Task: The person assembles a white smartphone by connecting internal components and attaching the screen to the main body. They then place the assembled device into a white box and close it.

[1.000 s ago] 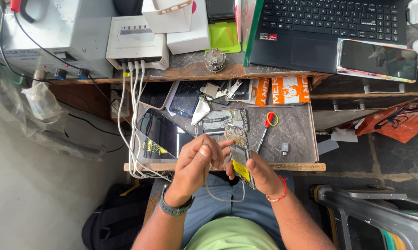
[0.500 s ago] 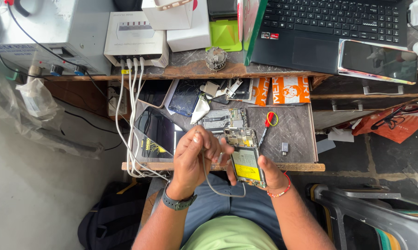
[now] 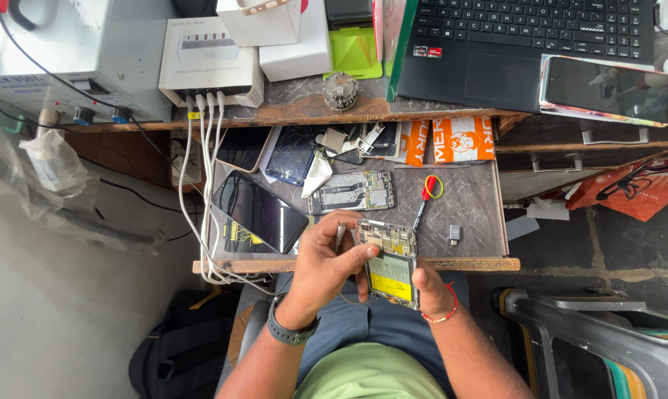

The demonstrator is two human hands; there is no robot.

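The opened phone shows its circuit board and yellow battery; the right hand cradles it, the left hand pinches a thin tool.

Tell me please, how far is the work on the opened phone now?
Done: the opened phone has its back off, with the boards and yellow battery bare. In hand: the right hand cradles it while the left hand puts a thin tool to its upper edge. Left: it is not closed, and a separate inner frame lies on the pull-out shelf.
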